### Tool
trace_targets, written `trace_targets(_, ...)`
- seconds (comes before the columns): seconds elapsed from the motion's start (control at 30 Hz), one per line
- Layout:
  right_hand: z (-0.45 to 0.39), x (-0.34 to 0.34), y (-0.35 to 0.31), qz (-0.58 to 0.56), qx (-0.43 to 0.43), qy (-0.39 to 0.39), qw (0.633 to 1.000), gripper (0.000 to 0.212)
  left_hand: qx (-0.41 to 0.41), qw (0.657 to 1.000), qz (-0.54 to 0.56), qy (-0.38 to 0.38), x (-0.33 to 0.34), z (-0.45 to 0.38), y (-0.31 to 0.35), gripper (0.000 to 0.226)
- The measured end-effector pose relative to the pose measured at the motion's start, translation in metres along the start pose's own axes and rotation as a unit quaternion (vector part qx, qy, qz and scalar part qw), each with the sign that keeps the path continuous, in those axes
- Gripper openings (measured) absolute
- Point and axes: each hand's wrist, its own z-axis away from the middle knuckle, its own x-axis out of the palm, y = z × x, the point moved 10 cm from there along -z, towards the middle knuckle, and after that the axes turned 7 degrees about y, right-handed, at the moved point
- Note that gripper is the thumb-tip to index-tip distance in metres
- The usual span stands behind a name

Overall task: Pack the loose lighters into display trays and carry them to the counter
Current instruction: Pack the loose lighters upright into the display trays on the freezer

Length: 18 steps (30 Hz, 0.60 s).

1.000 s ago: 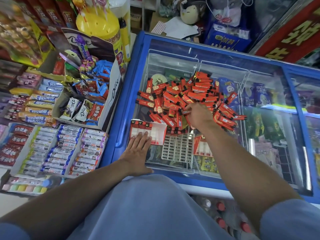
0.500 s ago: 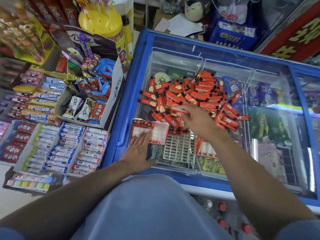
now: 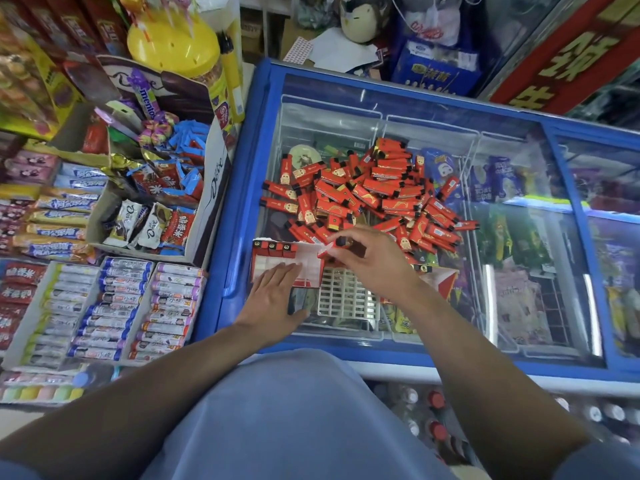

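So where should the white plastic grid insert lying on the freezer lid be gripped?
Grip the white grid insert by its near edge, coming from the person's side. It lies flat on the freezer lid; the right hand covers its far edge and the display tray crowds its left.

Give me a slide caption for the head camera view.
Right hand brings a red lighter to the white tray.

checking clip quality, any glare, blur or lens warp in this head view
Head view: pale glare streaks on the freezer lid; the right hand and the lighter it pinches are slightly motion-blurred; wide-angle warp bends the freezer's blue frame; the left hand on the display tray looks sharp.
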Motion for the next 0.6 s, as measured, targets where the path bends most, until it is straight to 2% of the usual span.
trace_targets(0.13, 0.030, -0.054, 0.035, -0.094, 0.064, 0.127, 0.985, 0.004, 0.022, 1.000, 0.010, -0.014, 0.009, -0.002, 0.006, 0.083)
trace_targets(0.2, 0.049, -0.083, 0.070, -0.110, 0.123, 0.201, 0.966, 0.003, 0.037, 0.999, 0.010, -0.023, 0.015, -0.003, 0.010, 0.082)
trace_targets(0.27, 0.069, -0.100, 0.106, -0.127, 0.192, 0.236, 0.944, 0.009, 0.052, 0.998, 0.015, -0.020, 0.015, -0.005, 0.018, 0.078)
trace_targets(0.37, 0.092, -0.101, 0.150, -0.179, 0.270, 0.221, 0.920, 0.021, 0.103, 0.995, 0.012, 0.010, 0.006, -0.010, 0.040, 0.060)
trace_targets(0.47, 0.100, -0.088, 0.175, -0.210, 0.294, 0.197, 0.912, 0.013, 0.151, 0.988, 0.001, 0.018, 0.002, -0.013, 0.062, 0.050)
trace_targets(0.53, 0.099, -0.087, 0.182, -0.174, 0.283, 0.209, 0.920, 0.007, 0.163, 0.986, -0.022, -0.006, 0.008, -0.015, 0.070, 0.052)
trace_targets(0.6, 0.097, -0.084, 0.186, -0.119, 0.274, 0.224, 0.928, 0.012, 0.173, 0.983, -0.052, -0.037, 0.018, -0.015, 0.072, 0.055)
